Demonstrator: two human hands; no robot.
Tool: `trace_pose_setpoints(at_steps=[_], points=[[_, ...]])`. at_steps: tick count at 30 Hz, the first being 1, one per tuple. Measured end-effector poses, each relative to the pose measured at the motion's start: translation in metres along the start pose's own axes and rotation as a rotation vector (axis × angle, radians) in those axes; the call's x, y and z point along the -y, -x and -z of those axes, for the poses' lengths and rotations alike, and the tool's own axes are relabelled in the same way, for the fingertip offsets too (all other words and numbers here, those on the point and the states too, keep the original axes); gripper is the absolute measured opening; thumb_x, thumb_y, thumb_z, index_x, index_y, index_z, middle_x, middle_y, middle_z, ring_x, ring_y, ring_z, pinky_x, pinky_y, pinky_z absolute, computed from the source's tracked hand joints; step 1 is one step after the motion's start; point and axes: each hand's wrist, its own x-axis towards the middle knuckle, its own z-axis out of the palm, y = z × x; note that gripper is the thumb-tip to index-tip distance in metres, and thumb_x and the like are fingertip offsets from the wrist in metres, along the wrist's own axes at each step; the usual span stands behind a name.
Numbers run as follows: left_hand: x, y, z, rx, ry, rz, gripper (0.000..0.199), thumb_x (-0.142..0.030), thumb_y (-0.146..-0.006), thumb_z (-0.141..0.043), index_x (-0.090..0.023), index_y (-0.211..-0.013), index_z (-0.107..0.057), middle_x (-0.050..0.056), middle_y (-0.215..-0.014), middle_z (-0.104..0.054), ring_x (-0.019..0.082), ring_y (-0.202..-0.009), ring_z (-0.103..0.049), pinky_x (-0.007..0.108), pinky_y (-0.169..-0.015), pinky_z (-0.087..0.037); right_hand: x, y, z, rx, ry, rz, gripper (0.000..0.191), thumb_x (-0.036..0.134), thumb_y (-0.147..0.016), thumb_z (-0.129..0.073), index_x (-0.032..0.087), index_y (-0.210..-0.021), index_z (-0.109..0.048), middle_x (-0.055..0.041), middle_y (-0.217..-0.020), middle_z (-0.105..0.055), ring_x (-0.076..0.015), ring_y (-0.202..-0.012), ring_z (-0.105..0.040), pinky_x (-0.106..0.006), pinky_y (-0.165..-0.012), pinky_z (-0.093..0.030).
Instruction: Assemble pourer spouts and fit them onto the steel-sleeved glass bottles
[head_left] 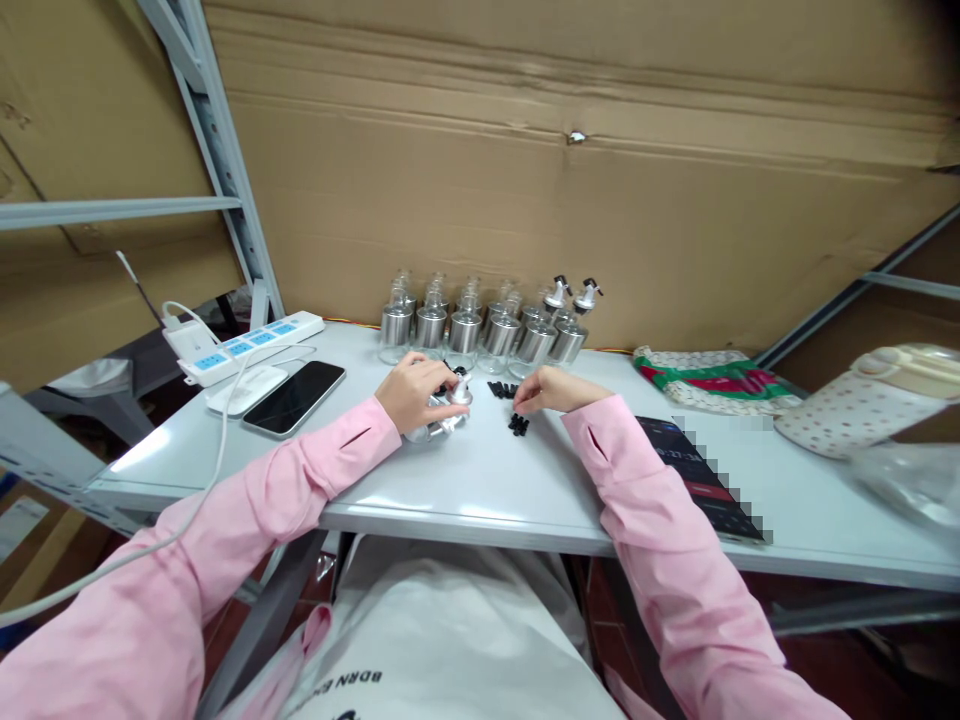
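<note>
My left hand (416, 390) closes its thumb and fingers around a silver pourer spout (463, 390), above a group of similar silver parts (429, 432) on the table. Over small black pieces (518, 425), my right hand (551, 388) is closed in a pinch; whatever lies between its fingertips is hidden. A short row of more black pieces (501, 389) lies between the two hands. Behind them stand several glass bottles with metal sleeves (466, 330). Two of the bottles at the right carry silver-and-black spouts (588, 294).
At the left of the table (465, 490) are a phone (295, 398), a white charging pad (247, 388) and a power strip (255, 345). To the right lie a tablet-like screen (697, 475), a patterned cloth (712, 380) and a dotted bottle (847, 405). Cardboard (487, 180) walls the back.
</note>
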Motion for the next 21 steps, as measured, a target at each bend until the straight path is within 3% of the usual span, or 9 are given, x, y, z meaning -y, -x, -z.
trace_pose_setpoints(at_steps=[10, 21], points=[[0.000, 0.000, -0.001, -0.001, -0.014, 0.000, 0.034, -0.050, -0.079, -0.053, -0.016, -0.079, -0.055, 0.000, -0.070, -0.064, 0.012, -0.063, -0.056, 0.029, -0.075, -0.038, 0.000, -0.007, -0.008, -0.085, 0.066, -0.022, 0.012, 0.026, -0.060, -0.068, 0.017, -0.067, -0.072, -0.0011, -0.061, -0.068, -0.0129, -0.057, -0.058, -0.024, -0.058, -0.042], [0.000, 0.000, -0.001, 0.023, -0.019, 0.019, 0.033, -0.049, -0.077, -0.056, -0.016, -0.077, -0.055, -0.001, -0.070, -0.064, 0.010, -0.057, -0.054, 0.028, -0.074, -0.038, 0.013, -0.011, -0.016, -0.208, 0.120, 0.099, 0.013, 0.019, -0.067, -0.060, 0.019, -0.071, -0.073, -0.0034, -0.073, -0.071, -0.0147, -0.064, -0.060, -0.026, -0.067, -0.045]])
